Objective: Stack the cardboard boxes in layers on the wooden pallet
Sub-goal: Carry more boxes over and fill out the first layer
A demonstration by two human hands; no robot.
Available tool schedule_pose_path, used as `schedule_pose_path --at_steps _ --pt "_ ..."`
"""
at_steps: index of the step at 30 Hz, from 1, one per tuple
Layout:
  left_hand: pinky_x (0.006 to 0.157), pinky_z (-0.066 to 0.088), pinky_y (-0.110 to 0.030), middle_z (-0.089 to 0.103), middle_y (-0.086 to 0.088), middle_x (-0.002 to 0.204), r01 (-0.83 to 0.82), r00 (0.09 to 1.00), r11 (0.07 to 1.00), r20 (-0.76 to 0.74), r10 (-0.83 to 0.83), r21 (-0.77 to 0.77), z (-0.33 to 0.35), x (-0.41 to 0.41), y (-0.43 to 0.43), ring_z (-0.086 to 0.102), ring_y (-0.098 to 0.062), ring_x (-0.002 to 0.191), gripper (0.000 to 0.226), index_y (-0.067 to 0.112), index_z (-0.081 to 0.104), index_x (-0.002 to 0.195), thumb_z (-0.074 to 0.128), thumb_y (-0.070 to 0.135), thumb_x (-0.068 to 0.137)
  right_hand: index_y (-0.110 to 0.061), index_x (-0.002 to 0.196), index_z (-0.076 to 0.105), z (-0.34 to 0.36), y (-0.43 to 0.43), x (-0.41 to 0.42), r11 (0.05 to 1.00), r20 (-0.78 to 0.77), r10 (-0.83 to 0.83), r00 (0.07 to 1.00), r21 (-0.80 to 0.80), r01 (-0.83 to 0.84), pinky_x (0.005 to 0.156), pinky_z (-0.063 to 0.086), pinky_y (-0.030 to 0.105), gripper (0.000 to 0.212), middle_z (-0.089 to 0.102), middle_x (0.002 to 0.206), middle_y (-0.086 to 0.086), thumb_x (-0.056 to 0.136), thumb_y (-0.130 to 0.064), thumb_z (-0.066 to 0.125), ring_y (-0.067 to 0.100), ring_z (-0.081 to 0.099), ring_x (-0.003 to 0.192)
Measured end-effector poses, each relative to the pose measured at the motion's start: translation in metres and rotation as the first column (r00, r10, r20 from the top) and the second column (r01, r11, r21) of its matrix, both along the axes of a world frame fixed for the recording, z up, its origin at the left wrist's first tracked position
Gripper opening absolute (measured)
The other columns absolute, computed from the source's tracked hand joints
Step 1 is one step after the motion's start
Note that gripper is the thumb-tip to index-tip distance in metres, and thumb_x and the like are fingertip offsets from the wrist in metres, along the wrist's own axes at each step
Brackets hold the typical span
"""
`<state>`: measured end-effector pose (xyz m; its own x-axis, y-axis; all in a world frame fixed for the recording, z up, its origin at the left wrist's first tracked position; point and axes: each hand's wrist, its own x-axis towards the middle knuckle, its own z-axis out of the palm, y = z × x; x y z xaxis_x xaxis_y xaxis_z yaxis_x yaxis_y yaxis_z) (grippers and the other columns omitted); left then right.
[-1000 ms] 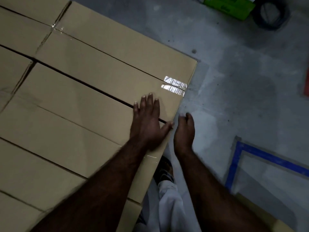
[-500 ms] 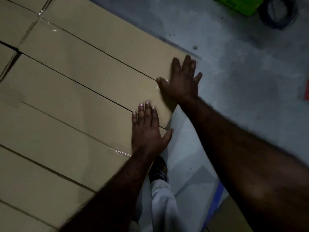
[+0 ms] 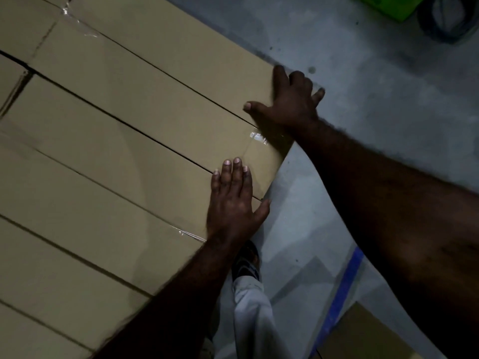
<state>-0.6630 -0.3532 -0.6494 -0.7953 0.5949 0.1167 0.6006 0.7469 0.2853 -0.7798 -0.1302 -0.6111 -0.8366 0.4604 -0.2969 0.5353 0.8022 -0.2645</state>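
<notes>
Several long cardboard boxes [image 3: 116,151] lie side by side in one flat layer, filling the view from 7 to 12 o'clock. The pallet beneath is hidden. The left hand [image 3: 233,203] rests flat on a box end, fingers straight. The right hand [image 3: 290,102], at its 1 o'clock, presses the far corner with fingers spread, gripping nothing. Boxes judged stiff, smooth and fairly heavy; best taken at the short ends.

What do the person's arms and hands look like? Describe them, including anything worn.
The left hand and right hand are bare: no gloves, rings or watch show. The left forearm and right forearm are also uncovered, with no sleeve in view. The light is dim, so finer marks cannot be told.
</notes>
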Motion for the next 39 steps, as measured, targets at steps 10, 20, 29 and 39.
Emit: schedule_pose_path --at_steps 10,20,29,39 --pt "0.115 0.031 -0.055 0.046 -0.024 0.147 0.0 0.998 0.998 -0.065 0.004 0.067 -0.002 0.002 0.001 0.039 -0.039 0.141 0.07 -0.006 0.056 0.135 0.067 0.046 0.088 -0.021 0.159 0.012 -0.003 -0.003 0.01 0.997 0.048 0.033 0.998 0.067 -0.036 0.113 0.001 0.07 0.108 0.023 0.158 0.019 0.079 -0.087 0.041 0.038 0.016 0.148" --pt "0.111 0.037 -0.05 0.057 -0.019 0.139 0.027 1.0 0.986 0.005 -0.028 0.163 0.01 -0.009 -0.003 0.051 -0.035 0.133 0.051 0.001 0.068 0.123 0.053 0.042 0.097 -0.019 0.161 0.001 -0.016 -0.057 0.044 0.979 0.057 0.151 0.987 0.127 -0.157 0.116 -0.008 0.066 0.093 -0.013 0.164 0.022 0.091 -0.078 0.02 0.041 -0.017 0.151" --pt "0.121 0.007 -0.047 0.028 -0.013 0.161 0.014 0.982 0.981 0.189 0.023 -0.191 0.017 -0.065 -0.039 0.02 -0.03 0.151 0.069 0.009 0.038 0.151 0.03 0.052 0.098 -0.02 0.16 0.004 -0.004 -0.068 0.036 0.978 0.086 0.148 0.985 0.136 -0.159 0.118 -0.005 0.066 0.085 -0.009 0.165 0.021 0.094 -0.07 0.027 0.039 -0.01 0.152" --pt "0.119 0.0 -0.056 0.003 -0.009 0.167 -0.15 0.907 0.901 0.305 0.29 -0.407 0.052 -0.136 -0.064 0.001 -0.029 0.153 0.076 0.012 0.015 0.158 0.023 0.057 0.098 -0.018 0.144 0.04 0.037 -0.095 0.0 0.906 0.186 0.37 0.91 0.144 -0.397 0.115 0.02 0.062 0.068 0.035 0.154 0.018 0.093 -0.062 0.035 0.036 0.028 0.143"
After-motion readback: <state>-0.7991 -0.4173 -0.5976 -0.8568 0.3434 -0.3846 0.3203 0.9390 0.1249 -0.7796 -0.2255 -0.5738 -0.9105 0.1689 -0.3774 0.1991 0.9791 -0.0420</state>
